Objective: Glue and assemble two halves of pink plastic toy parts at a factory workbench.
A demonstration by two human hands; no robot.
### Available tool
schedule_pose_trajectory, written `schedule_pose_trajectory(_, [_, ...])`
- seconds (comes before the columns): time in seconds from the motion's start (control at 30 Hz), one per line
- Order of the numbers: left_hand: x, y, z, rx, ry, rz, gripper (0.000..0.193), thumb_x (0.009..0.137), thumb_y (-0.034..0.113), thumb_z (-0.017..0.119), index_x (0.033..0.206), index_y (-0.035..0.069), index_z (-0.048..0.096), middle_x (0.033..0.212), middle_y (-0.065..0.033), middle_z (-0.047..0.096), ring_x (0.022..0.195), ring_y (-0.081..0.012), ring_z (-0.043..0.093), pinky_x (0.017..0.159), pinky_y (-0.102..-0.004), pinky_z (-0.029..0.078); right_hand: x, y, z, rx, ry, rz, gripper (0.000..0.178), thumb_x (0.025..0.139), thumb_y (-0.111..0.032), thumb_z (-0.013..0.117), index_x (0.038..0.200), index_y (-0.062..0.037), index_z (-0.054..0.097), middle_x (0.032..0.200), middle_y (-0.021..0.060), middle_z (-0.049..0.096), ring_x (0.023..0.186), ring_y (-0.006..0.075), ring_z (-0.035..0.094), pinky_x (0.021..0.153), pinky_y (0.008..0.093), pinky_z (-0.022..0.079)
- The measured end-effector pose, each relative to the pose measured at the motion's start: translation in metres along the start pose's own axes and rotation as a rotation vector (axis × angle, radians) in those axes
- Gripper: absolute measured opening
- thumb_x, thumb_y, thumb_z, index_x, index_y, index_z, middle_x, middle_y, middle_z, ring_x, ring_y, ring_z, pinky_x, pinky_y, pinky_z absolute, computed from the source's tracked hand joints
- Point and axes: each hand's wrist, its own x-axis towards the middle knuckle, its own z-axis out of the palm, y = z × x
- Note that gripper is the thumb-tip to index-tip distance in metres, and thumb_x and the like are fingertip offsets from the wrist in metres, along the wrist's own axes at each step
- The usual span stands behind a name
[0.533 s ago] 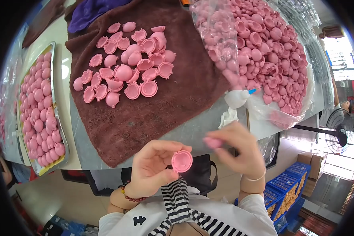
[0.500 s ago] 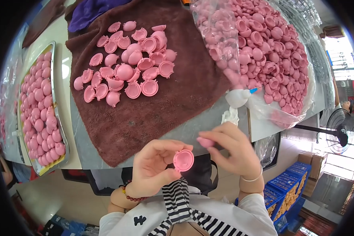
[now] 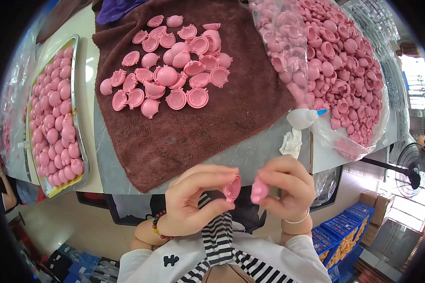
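Between its thumb and fingers, my left hand (image 3: 193, 198) pinches a hollow pink half-shell (image 3: 232, 188), its open side turned toward the right. Facing it a short gap away, my right hand (image 3: 290, 191) grips a small pink plastic piece (image 3: 259, 190) with rounded bumps; fingers cover part of it. Both hands are in front of the table's near edge. Beyond them, several pink half-shells (image 3: 176, 98) lie on a brown towel (image 3: 189, 137), some hollow side up, some dome up.
A tray (image 3: 84, 162) of round pink pieces stands at left. At right, a clear plastic bag (image 3: 363, 150) holds a large heap of pink shells (image 3: 349, 70). A white squeeze bottle (image 3: 301, 118) with a blue tip lies beside crumpled tissue (image 3: 291, 143). Blue crates (image 3: 347, 219) stand on the floor.
My right hand has come closer to the left, bringing its pink piece up to the half-shell. My left hand has turned the half-shell sideways. The whole view has shifted slightly.
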Motion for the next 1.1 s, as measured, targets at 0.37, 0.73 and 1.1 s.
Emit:
schedule_pose_trajectory(0.37, [0.004, 0.001, 0.0, 0.411, -0.08, 0.1, 0.041, 0.066, 0.0, 0.072, 0.104, -0.004, 0.058, 0.11, -0.0222, 0.053, 0.093, -0.0236, 0.057, 0.081, -0.0298, 0.046, 0.0, 0.007, 0.013, -0.002, 0.033, -0.096, 0.039, 0.057, -0.004, 0.076, 0.094, -0.0024, 0.063, 0.08, 0.0056, 0.06, 0.068, 0.0177, 0.057, 0.059, 0.0271, 0.047])
schedule_pose_trajectory(0.73, [0.011, -0.001, 0.007, 0.425, -0.014, 0.191, 0.047, 0.058, 0.008, 0.076, 0.101, -0.004, 0.061, 0.089, -0.0131, 0.064, 0.076, -0.0196, 0.061, 0.068, -0.0271, 0.048, -0.021, -0.002, 0.025, -0.078, 0.152, -0.214, 0.033, 0.058, 0.003, 0.072, 0.089, 0.0, 0.06, 0.075, 0.0056, 0.059, 0.06, 0.019, 0.056, 0.052, 0.0274, 0.048])
schedule_pose_trajectory(1.1, [0.016, 0.016, -0.01, 0.594, 0.006, 0.231, 0.037, 0.062, 0.008, 0.074, 0.096, -0.002, 0.064, 0.091, -0.0099, 0.065, 0.073, -0.0187, 0.062, 0.065, -0.028, 0.049, 0.0, -0.009, 0.033, -0.13, 0.134, -0.17, 0.015, 0.065, 0.0, 0.065, 0.076, -0.0049, 0.059, 0.067, 0.0065, 0.057, 0.057, 0.0221, 0.055, 0.054, 0.0316, 0.048])
